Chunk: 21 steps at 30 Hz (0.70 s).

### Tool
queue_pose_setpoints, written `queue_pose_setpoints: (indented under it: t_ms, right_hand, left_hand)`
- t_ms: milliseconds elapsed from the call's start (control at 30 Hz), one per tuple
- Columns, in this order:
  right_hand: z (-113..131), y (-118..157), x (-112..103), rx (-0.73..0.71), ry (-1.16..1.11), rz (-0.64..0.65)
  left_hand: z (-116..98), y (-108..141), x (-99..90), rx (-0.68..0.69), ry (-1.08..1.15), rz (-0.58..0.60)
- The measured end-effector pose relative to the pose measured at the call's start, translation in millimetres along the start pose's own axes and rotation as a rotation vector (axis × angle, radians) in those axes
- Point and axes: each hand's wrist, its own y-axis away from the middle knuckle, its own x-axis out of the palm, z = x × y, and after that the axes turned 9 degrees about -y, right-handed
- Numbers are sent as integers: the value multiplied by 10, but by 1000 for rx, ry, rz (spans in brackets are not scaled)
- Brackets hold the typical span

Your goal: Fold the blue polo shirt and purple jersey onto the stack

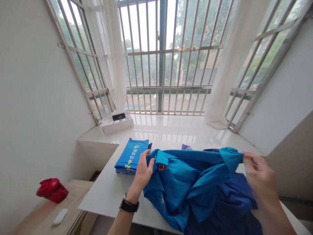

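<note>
A bright blue garment (181,182) with a small red and white emblem is stretched between my two hands above the white table (110,195). My left hand (144,169), with a black watch on its wrist, grips the garment's left end. At the far right my right hand (258,166) pinches its other end; that hand is slightly blurred. Darker blue cloth (234,199) lies beneath and to the right of the garment. Just left of my left hand, a stack of folded clothes (130,155) has a blue piece with yellow and white print on top.
Behind the garment a small purple item (186,147) shows. A white box (117,125) with a black device (118,117) sits on the windowsill (163,127). At the lower left, a red container (52,190) and a white object (60,216) rest on a wooden surface (31,220).
</note>
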Motion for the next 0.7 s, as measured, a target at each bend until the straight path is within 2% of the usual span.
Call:
queue_pose_setpoints:
  t_ms: [67, 133, 200, 233, 333, 433, 533, 600, 633, 700]
  right_hand:
    - [-187, 258, 40, -97, 106, 25]
    - [-318, 601, 119, -186, 109, 67]
    - [-426, 964, 221, -225, 63, 206]
    - [-485, 1131, 271, -252, 30, 300]
    - [-703, 1477, 400, -300, 59, 572]
    - [-928, 1556, 481, -325, 121, 715]
    - [-1054, 1489, 493, -225, 40, 732]
    - [-1059, 1449, 461, -79, -63, 706]
    - [-1040, 1440, 443, 20, -104, 658]
    - [-975, 1443, 427, 211, -152, 480]
  left_hand:
    - [192, 272, 134, 55, -135, 66]
    - [319, 575, 277, 140, -224, 235]
    - [384, 816, 416, 205, -276, 367]
    - [402, 899, 477, 219, -292, 387]
    - [432, 1004, 592, 208, -307, 325]
    - [451, 994, 599, 175, -256, 311]
    - [480, 981, 560, 130, -184, 294]
    - [512, 983, 539, 101, -118, 246]
    - [532, 985, 534, 77, -76, 203]
    - [574, 990, 535, 4, 21, 102]
